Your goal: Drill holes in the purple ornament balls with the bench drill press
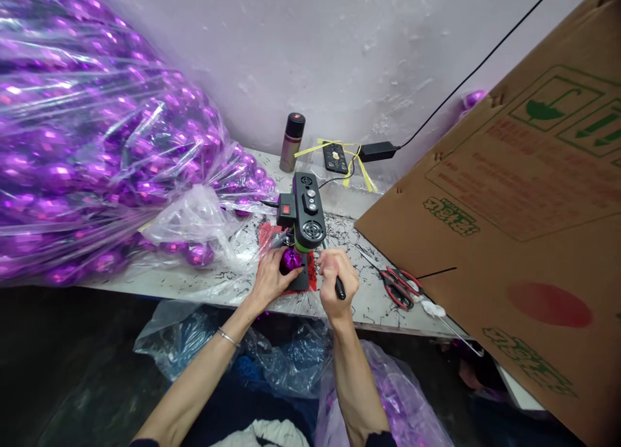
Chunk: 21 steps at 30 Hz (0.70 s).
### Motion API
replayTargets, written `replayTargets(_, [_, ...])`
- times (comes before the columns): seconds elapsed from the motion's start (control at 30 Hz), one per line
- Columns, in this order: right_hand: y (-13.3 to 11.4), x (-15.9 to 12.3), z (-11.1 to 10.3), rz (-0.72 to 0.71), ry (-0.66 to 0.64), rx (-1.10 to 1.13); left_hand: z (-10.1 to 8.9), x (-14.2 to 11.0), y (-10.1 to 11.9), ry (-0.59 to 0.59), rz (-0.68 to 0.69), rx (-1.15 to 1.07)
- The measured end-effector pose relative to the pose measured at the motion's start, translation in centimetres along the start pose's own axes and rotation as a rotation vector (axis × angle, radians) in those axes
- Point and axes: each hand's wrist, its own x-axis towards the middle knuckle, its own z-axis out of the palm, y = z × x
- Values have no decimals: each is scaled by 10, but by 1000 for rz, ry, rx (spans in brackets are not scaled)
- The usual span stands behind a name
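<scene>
- Left hand (272, 277) holds purple ball (292, 259) beneath black machine (309, 211), near front edge of table (366, 308)
- Right hand (339, 275) — closed round black handle (340, 289)
- Scissors (398, 285) right of it

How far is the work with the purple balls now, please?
Black scraps across the table suggest some pieces are already done. In hand: the left hand steadies one purple ball under the black device; the right hand grips the handle. Left: I cannot tell whether balls inside the big clear bag are finished or waiting.
</scene>
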Motion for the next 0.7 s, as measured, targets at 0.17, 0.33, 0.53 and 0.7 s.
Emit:
replayTargets(0.17, [1,-2,2,7,12,-8,7,-3,-7,47,-18,23])
replayTargets(0.33, [2,-8,7,7,61,-8,5,-4,-11,-18,17,11])
replayTargets(0.53, [11,-24,14,17,104,-34,1,-5,-8,-57,33,3])
replayTargets(0.7, [25,-37,19,-43,106,-34,-1,-6,-6,-64,48,-9])
